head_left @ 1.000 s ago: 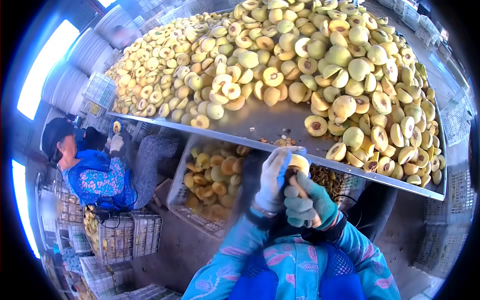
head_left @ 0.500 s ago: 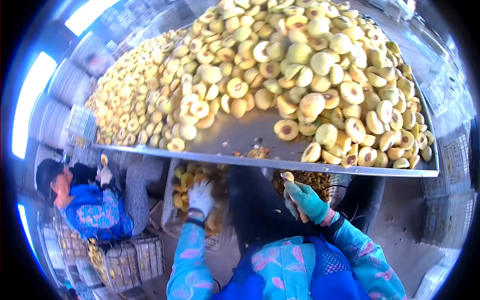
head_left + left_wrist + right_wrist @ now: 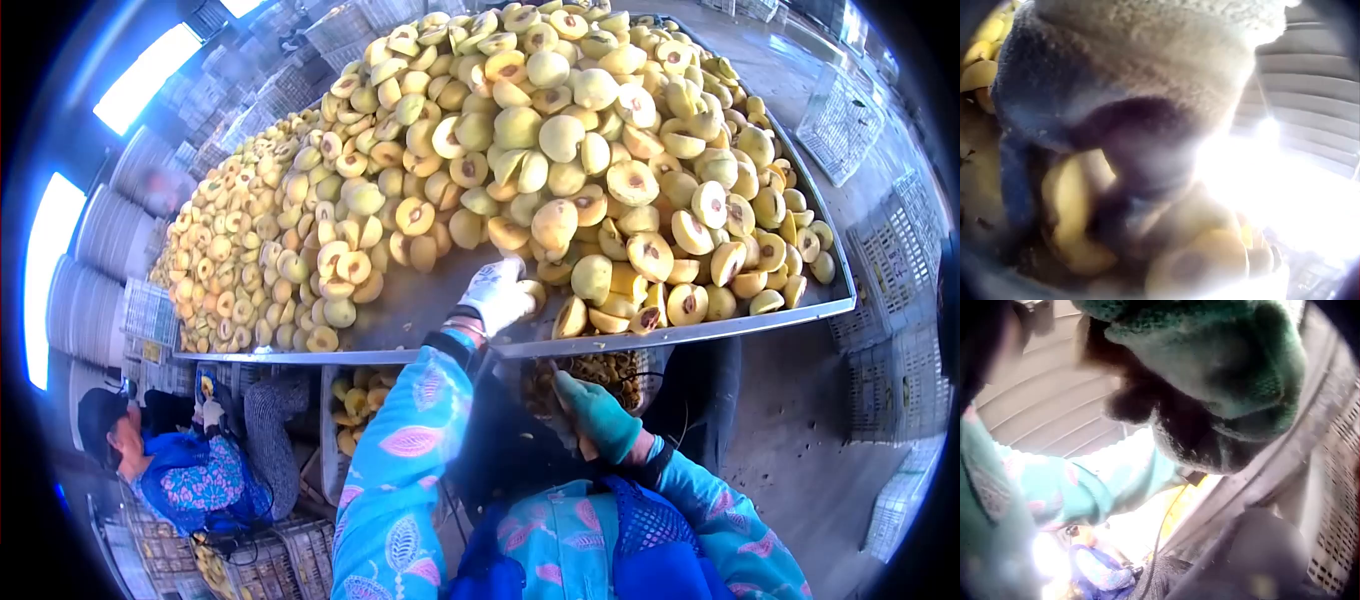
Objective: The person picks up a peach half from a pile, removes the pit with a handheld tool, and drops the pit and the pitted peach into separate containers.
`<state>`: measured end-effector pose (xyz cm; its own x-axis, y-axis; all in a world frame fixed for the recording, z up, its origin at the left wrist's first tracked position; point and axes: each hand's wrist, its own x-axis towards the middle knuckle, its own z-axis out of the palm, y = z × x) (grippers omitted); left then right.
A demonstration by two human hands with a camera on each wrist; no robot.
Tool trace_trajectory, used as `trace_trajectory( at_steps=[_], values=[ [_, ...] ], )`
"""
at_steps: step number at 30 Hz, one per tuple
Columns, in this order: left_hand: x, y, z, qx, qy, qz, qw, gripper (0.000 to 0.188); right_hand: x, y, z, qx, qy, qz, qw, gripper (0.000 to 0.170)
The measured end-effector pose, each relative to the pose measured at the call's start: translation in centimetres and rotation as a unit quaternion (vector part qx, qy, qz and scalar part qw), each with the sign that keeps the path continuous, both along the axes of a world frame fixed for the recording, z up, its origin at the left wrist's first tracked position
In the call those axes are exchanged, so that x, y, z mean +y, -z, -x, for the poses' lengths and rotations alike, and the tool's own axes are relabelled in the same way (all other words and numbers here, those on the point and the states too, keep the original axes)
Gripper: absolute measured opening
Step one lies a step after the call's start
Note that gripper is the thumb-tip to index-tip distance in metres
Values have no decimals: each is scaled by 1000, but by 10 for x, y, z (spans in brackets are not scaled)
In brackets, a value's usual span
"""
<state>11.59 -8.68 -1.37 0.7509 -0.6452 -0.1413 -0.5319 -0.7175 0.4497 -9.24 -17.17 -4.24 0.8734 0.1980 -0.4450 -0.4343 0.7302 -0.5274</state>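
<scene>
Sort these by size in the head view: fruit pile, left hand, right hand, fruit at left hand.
1. Fruit pile
2. Left hand and right hand: too alike to rank
3. Fruit at left hand

Fruit halves (image 3: pixel 525 130) lie on the tray (image 3: pixel 405 305), a crate (image 3: pixel 329 425) by its near edge.

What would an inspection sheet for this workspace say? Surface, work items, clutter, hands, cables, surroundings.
Surface: metal tray, partly bare near its front edge.
Work items: halved yellow fruit heaped on it, many cut faces showing.
Clutter: dark scraps on the tray; small brown pieces below its front edge.
Left hand: white-gloved, at a fruit half; grip unclear.
Right hand: green-gloved, gripping a tool.
Cables: thin dark cable in the right wrist view.
Surroundings: another seated person on the left; perforated crates around.
</scene>
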Motion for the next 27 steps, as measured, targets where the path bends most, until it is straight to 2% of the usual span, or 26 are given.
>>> trace_trajectory(
  at_steps=[1,2,3,4,5,7,8,9,11,12,14,15,17,18,20,21,23,24,25,26,27],
  values=[
    [10,0,4,3,-1,-4,1000,48,1,23,11,3,-1,-4,1000,39],
    [17,-6,8,58,-30,70,995,45,-1,2,9,-83,6,178,981,39],
    [19,-20,18,113,-57,144,981,41,-2,-12,4,-163,13,354,921,38],
    [21,-33,37,214,-161,238,933,40,-1,-15,-5,-225,83,517,822,37],
    [33,-17,39,144,-109,287,941,40,0,-21,-12,-225,83,516,822,37],
    [34,-27,70,274,-223,395,848,34,4,-33,-22,-214,38,640,737,36],
    [34,-24,81,261,-186,473,821,29,7,-32,-26,-217,32,646,731,37],
    [39,-25,91,100,-64,404,907,33,11,-25,-27,-217,30,648,729,37],
    [37,-24,104,284,-146,546,775,34,19,-14,-27,-230,56,662,711,37],
    [36,-17,107,287,-148,548,772,34,21,-16,-24,-228,53,664,710,37],
    [34,-4,110,178,-144,583,780,34,25,-26,-19,-187,125,574,787,37],
    [33,-2,111,179,-145,584,779,34,28,-25,-19,-186,124,575,787,37],
    [30,-2,108,252,-254,621,697,28,32,-25,-22,-174,122,565,797,38],
    [31,-4,109,251,-254,622,697,28,34,-25,-23,-176,121,566,796,38],
    [33,-9,114,197,-245,589,745,24,38,-24,-21,-186,96,587,782,38],
    [35,-10,115,196,-248,590,743,24,40,-20,-18,-186,93,587,782,38],
    [37,-12,114,211,-221,489,817,21,42,-6,-17,-189,105,526,823,34],
    [37,-10,112,250,-217,487,808,19,45,1,-19,-218,139,453,853,37],
    [38,-11,115,250,-217,488,808,19,40,7,-15,-218,138,453,853,37],
    [36,-20,121,265,-218,533,774,18,33,-12,-11,-161,90,332,925,36],
    [35,-24,126,278,-219,576,737,17,29,-23,-9,-99,40,201,974,37]
  ],
)
